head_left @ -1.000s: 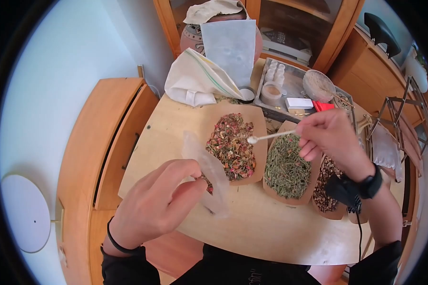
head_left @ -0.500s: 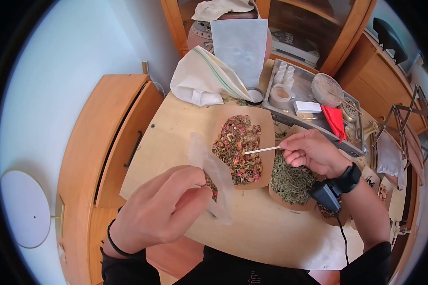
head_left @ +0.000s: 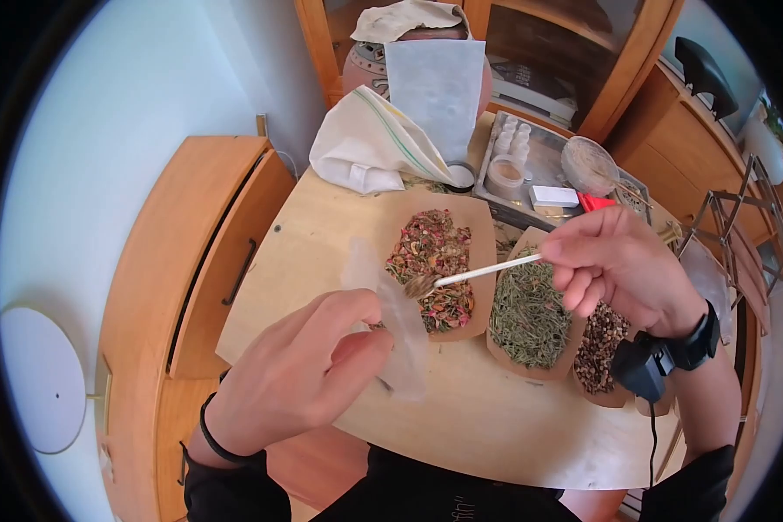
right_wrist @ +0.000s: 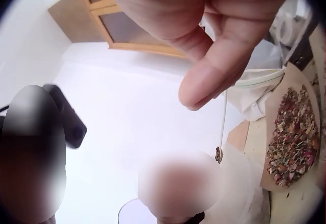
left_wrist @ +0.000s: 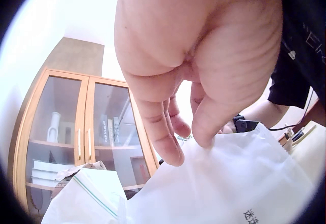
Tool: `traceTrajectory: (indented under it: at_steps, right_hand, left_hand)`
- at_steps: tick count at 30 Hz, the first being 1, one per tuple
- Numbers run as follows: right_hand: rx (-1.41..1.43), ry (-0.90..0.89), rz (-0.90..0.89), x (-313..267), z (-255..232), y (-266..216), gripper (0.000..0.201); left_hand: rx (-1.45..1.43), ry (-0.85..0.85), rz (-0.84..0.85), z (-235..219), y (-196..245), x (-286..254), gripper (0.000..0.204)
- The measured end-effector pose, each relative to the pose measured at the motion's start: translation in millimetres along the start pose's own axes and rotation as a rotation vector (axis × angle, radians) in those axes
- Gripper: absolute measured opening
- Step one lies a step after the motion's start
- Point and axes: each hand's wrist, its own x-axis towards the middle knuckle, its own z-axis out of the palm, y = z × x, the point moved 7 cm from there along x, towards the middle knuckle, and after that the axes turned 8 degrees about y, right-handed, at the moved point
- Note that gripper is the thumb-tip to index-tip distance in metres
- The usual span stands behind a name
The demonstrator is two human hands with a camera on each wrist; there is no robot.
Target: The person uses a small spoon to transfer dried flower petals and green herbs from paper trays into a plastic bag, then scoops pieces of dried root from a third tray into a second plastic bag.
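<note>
The left hand [head_left: 291, 370] pinches the rim of a translucent pouch [head_left: 404, 348], which also shows in the left wrist view as a white bag [left_wrist: 219, 183] below the fingers. Between thumb and fingers the right hand [head_left: 618, 265] holds a thin pale spoon [head_left: 491, 270]. Its tip carries a small heap of dried herbs [head_left: 421, 286], just right of the pouch's upper part and above a paper tray [head_left: 483, 239] of reddish petals. In the right wrist view the loaded spoon tip [right_wrist: 219, 155] hangs close beside the pouch [right_wrist: 242, 183].
Right of the petals lie a tray of green herbs [head_left: 531, 313] and one of brown pieces [head_left: 602, 339]. A grey tray [head_left: 539, 139] with bottles and jars stands behind. A white cloth bag [head_left: 361, 148] lies at the back left, near a standing pouch [head_left: 435, 96].
The right hand first lowered the spoon into the petals, then raised it with a heap on its tip and brought that tip left, towards the pouch. The left hand has stayed nearly in place.
</note>
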Motion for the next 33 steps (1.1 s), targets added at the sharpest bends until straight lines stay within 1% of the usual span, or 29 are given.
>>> traceTrajectory:
  at_steps: [2, 3, 5, 6, 7, 9, 10, 11, 12, 13, 14, 16, 17, 20, 21, 23, 26, 29, 33]
  right_hand:
    - [-0.114, -0.017, -0.013, -12, 20, -9, 0.019]
    - [-0.112, -0.014, -0.012, -17, 27, -11, 0.019]
    - [-0.213, 0.025, -0.142, -26, 34, -22, 0.017]
    - [-0.209, 0.062, -0.178, -29, 30, -27, 0.017]
    - [-0.213, 0.058, -0.176, -27, 26, -26, 0.017]
    - [-0.203, 0.162, -0.237, -15, 4, -26, 0.016]
    - [-0.218, 0.199, -0.229, -4, -7, -17, 0.015]
    - [-0.218, 0.199, -0.23, 6, -14, -6, 0.015]
    - [-0.236, 0.214, -0.19, 17, -22, 8, 0.015]
    - [-0.255, 0.228, -0.149, 25, -25, 17, 0.015]
    - [-0.255, 0.227, -0.148, 31, -26, 24, 0.015]
    - [-0.243, 0.173, -0.072, 40, -19, 38, 0.014]
    - [-0.241, 0.171, -0.07, 45, -16, 41, 0.014]
    - [-0.117, 0.062, 0.048, 58, -1, 60, 0.015]
    - [-0.117, 0.062, 0.049, 62, -2, 65, 0.015]
    - [0.009, 0.016, 0.146, 68, -2, 77, 0.015]
    - [0.063, -0.011, 0.142, 68, -10, 79, 0.016]
    - [0.091, -0.001, 0.14, 67, -19, 79, 0.016]
    - [0.102, 0.022, 0.113, 50, -26, 61, 0.016]
  left_hand:
    - [-0.013, 0.013, -0.026, 0, -1, -1, 0.014]
    - [-0.015, 0.011, -0.023, 1, -2, -1, 0.014]
    - [0.05, 0.057, 0.113, -1, 4, -1, 0.019]
    - [0.05, 0.058, 0.11, -2, 4, -1, 0.019]
    - [0.072, 0.032, 0.093, -2, 4, -2, 0.017]
    - [0.096, 0.008, 0.074, -2, 3, -5, 0.014]
    - [0.087, 0.011, 0.066, -3, 3, -5, 0.015]
    - [0.077, 0.013, 0.06, -4, 2, -5, 0.015]
    - [0.076, 0.013, 0.06, -4, 2, -5, 0.015]
    - [0.097, 0.012, 0.087, -4, 3, -6, 0.015]
    - [0.117, 0.012, 0.112, -4, 4, -6, 0.015]
    - [0.125, 0.013, 0.12, -3, 4, -5, 0.014]
    - [0.132, 0.016, 0.128, -2, 5, -5, 0.014]
    - [0.122, 0.029, 0.129, -1, 4, -4, 0.014]
    - [0.122, 0.027, 0.129, -1, 4, -4, 0.014]
    - [0.135, 0.009, 0.142, -1, 4, -3, 0.015]
    - [0.137, 0.008, 0.149, -1, 5, -4, 0.015]
    - [0.12, 0.018, 0.148, -1, 5, -3, 0.014]
    - [0.088, 0.018, 0.098, -2, 6, 0, 0.014]
